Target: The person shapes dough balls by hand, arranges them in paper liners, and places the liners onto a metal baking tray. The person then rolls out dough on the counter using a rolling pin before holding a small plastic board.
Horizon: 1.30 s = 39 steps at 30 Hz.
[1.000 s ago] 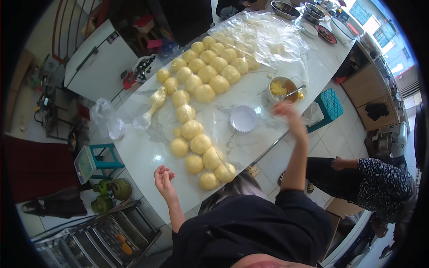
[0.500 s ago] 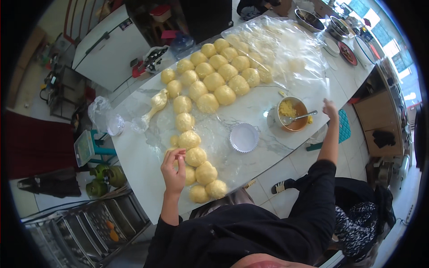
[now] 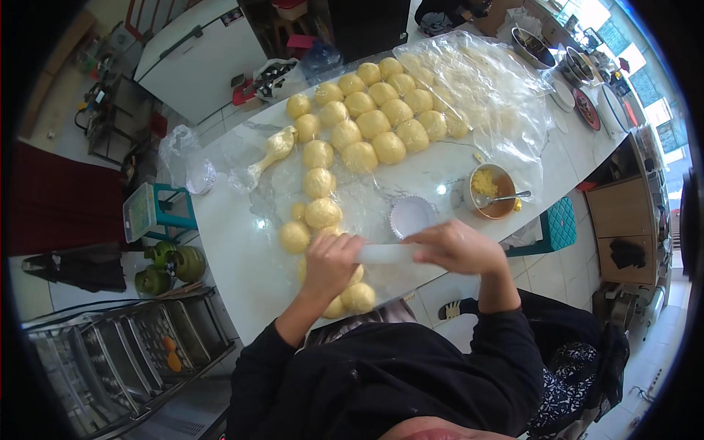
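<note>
Between my hands, a short white rolling pin lies sideways above the near part of the table, slightly blurred. My left hand is closed around its left end. At the other end my right hand grips it with bent fingers. Under and beside my left hand runs a column of yellow dough balls, some hidden by the hand. Just beyond the rolling pin sits a round white paper liner with a fluted edge. A larger group of dough balls covers the far part of the table.
Clear plastic sheeting covers the far dough. To the right stands a bowl of yellow filling with a spoon. A filled piping bag lies at the left. A teal stool stands beyond the table's right edge.
My right hand has come in from the right table edge to the middle, with the rolling pin now in view. My left hand has moved right and closed on its end.
</note>
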Available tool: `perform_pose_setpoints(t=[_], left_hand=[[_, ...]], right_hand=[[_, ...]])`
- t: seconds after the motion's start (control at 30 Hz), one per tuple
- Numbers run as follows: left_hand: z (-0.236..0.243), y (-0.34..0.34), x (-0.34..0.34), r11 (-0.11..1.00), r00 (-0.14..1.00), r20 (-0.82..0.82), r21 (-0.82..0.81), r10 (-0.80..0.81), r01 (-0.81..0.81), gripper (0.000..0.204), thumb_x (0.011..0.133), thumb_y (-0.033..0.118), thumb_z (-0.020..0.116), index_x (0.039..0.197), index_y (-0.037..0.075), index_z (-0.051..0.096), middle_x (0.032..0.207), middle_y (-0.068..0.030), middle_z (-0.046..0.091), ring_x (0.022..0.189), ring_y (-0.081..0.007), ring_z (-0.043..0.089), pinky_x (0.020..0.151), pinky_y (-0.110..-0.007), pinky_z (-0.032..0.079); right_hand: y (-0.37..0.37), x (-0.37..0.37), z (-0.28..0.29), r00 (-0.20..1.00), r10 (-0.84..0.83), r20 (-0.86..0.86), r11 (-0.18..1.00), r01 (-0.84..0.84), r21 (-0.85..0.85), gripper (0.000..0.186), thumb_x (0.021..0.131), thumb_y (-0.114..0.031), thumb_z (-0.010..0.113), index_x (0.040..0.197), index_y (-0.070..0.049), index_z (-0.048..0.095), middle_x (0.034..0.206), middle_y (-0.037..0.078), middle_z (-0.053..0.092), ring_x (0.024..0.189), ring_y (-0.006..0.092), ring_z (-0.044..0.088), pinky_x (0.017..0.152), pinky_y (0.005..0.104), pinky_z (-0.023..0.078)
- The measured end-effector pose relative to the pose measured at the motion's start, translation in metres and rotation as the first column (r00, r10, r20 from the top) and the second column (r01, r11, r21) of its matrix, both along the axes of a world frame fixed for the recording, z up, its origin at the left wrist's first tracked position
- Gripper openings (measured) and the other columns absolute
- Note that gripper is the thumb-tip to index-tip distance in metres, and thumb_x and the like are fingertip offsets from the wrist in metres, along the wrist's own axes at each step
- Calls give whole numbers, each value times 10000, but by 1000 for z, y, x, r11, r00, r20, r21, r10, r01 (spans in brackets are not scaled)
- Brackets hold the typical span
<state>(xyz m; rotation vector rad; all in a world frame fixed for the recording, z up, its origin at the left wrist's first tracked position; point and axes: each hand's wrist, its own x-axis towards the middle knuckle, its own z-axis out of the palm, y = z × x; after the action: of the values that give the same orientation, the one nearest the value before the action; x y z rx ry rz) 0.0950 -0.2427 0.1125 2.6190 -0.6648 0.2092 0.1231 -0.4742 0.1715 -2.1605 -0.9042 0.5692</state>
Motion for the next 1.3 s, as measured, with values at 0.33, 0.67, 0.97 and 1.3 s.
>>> perform_pose_setpoints(t=[0.33, 0.67, 0.97, 1.3], left_hand=[[-2, 85, -46, 580, 661, -123, -381, 740, -720, 207, 717, 180, 627, 697, -10, 548, 533, -106, 527, 475, -126, 502, 475, -269, 392], [7, 107, -68, 431, 513, -66, -459, 856, -777, 256, 740, 216, 615, 697, -28, 551, 579, -47, 542, 538, -92, 472, 515, -250, 388], [-1, 134, -77, 396, 462, -7, -505, 887, -767, 268, 731, 224, 625, 686, -30, 554, 581, -58, 556, 532, -102, 495, 511, -252, 397], [6, 181, -93, 209, 373, -243, -510, 895, -834, 296, 742, 236, 613, 620, -18, 522, 503, -13, 472, 448, -79, 426, 420, -243, 325]], right_hand=[[29, 112, -198, 800, -535, 273, 827, 561, -23, 161, 705, -112, 517, 842, -44, 567, 676, 175, 554, 623, 343, 536, 579, 402, 428], [76, 117, -161, 657, -516, 550, 790, 612, 10, 766, 567, -113, 662, 1217, -67, 261, 989, 92, 493, 994, 250, 361, 831, 388, 215], [71, 106, -168, 587, -549, 595, 805, 562, 188, 633, 570, -91, 624, 1130, -24, 337, 986, 142, 457, 966, 294, 375, 875, 403, 226], [79, 148, -205, 519, -424, 742, 710, 699, -83, 535, 589, -158, 611, 1087, -70, 439, 1073, 117, 432, 995, 288, 407, 867, 460, 221]])
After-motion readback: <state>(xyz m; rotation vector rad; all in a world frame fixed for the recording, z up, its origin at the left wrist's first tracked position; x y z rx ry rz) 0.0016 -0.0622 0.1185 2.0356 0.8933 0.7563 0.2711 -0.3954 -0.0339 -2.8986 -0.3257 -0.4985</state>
